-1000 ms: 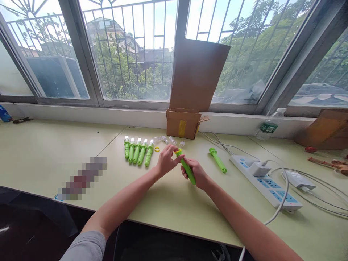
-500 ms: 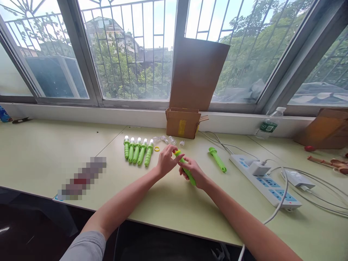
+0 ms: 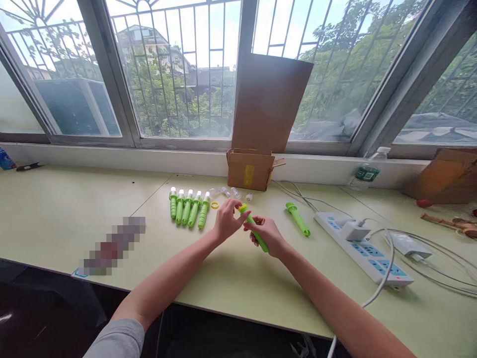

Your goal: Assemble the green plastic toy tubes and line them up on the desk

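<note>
A green plastic tube [image 3: 261, 240] slants between my hands over the middle of the table, a yellow ring [image 3: 243, 208] at its upper end. My right hand [image 3: 266, 233] is wrapped round the tube's body. At the top, the fingers of my left hand [image 3: 229, 218] pinch the yellow ring. Several similar green tubes [image 3: 190, 209] with clear and white tops lie in a row to the left. Another yellow ring [image 3: 215, 205] lies beside that row. One more green tube [image 3: 298, 219], without a white top, rests to the right of my hands.
Clear plastic pieces [image 3: 234, 193] lie before an open cardboard box [image 3: 249, 170] by the window. A white power strip [image 3: 367, 253] with cables stretches along the right. Behind it stands a plastic bottle [image 3: 368, 171]. A blurred-out item [image 3: 114, 246] lies front left.
My hands stay almost in place, with only slight finger movement at the yellow ring. The view has shifted very slightly.
</note>
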`<state>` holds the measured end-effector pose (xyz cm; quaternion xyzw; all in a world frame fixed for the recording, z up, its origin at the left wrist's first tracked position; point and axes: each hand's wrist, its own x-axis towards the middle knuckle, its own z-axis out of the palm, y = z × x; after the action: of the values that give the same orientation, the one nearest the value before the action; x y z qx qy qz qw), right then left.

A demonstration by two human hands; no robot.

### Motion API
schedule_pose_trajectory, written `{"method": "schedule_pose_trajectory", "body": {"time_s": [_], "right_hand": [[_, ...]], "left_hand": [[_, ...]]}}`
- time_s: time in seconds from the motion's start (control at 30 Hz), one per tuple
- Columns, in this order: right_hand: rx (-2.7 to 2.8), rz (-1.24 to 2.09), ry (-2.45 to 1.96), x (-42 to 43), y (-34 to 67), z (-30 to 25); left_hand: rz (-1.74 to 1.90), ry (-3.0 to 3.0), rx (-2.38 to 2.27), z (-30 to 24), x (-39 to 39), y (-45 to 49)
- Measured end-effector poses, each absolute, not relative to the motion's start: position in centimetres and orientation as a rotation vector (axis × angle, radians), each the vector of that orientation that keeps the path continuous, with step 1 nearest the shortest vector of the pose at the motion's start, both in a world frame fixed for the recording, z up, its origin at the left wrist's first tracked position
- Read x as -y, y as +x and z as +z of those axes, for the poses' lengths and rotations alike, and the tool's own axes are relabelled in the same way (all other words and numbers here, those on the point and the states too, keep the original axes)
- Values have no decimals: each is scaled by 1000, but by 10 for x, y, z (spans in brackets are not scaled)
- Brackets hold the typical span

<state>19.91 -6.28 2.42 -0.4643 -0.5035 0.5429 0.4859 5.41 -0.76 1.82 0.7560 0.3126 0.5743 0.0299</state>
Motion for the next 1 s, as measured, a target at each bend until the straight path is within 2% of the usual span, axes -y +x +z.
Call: {"method": "schedule_pose_trajectory", "body": {"time_s": [0.4, 0.7, 1.0], "right_hand": [[1289, 1356, -1149, 62, 203, 25], [1425, 1199, -1205, 64, 197, 23], [1386, 1252, -1176, 66, 196, 25]], "left_hand": [[1758, 2339, -955, 20, 8, 53], [1720, 2364, -1042, 17, 7, 53], [1716, 2343, -1032, 17, 6, 53]]}}
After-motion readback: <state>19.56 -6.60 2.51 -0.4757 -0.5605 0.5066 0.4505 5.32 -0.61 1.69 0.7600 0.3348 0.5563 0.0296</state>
